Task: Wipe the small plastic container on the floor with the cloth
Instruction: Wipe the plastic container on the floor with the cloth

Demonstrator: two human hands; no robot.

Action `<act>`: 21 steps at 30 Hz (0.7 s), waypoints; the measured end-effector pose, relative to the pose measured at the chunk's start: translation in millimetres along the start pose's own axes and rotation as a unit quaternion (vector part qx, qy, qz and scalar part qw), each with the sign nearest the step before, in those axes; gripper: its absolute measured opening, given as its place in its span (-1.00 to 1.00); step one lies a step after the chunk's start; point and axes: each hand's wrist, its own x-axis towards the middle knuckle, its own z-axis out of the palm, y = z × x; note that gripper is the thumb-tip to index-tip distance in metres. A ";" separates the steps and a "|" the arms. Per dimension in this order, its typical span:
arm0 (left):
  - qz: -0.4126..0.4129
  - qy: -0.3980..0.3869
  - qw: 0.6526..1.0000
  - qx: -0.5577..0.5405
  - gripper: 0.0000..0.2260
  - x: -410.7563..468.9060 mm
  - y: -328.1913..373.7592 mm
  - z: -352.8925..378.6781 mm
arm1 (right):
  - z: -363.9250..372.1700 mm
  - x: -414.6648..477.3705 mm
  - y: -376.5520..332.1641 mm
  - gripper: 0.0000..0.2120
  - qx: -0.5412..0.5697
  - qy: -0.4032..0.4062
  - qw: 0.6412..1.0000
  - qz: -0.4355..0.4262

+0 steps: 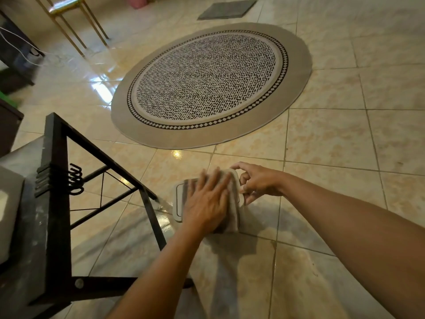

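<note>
Two bare arms are reaching down from the bottom of the head view toward the tiled floor (322, 125). Both hands are meeting at the small plastic container (179, 201), which is sitting flat on the floor, so that box is the landmark for everything else.

Lying flat on top of the container is the left hand (207, 199), with its fingers spread out wide, pressing the cloth (232, 203) down onto the lid. This grey and cream cloth is covering the right part of the container and is hanging down over its near edge. At the right side of the container, the right hand (257, 183) is curling its fingers and pinching the edge there; whether it is gripping the cloth or the box itself is hard to tell.

Left of the container, a black metal frame (57, 180) is standing very close, with one leg just beside it. Beyond the container, a round patterned rug (211, 86) is lying on the floor, well apart.
</note>
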 end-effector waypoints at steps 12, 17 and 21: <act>-0.058 0.039 0.997 -0.006 -0.51 18.1 -9.0 4.0 | 1.5 1.3 2.0 -0.35 0.015 0.000 1.000 0.000; 0.012 0.029 0.999 -0.021 -0.50 5.3 11.8 6.9 | 0.4 0.8 -0.1 -0.33 0.019 -0.010 1.000 0.004; -0.104 0.051 0.992 -0.044 -0.50 16.5 -6.0 3.1 | 1.5 2.2 1.0 -0.34 0.009 0.001 1.000 -0.001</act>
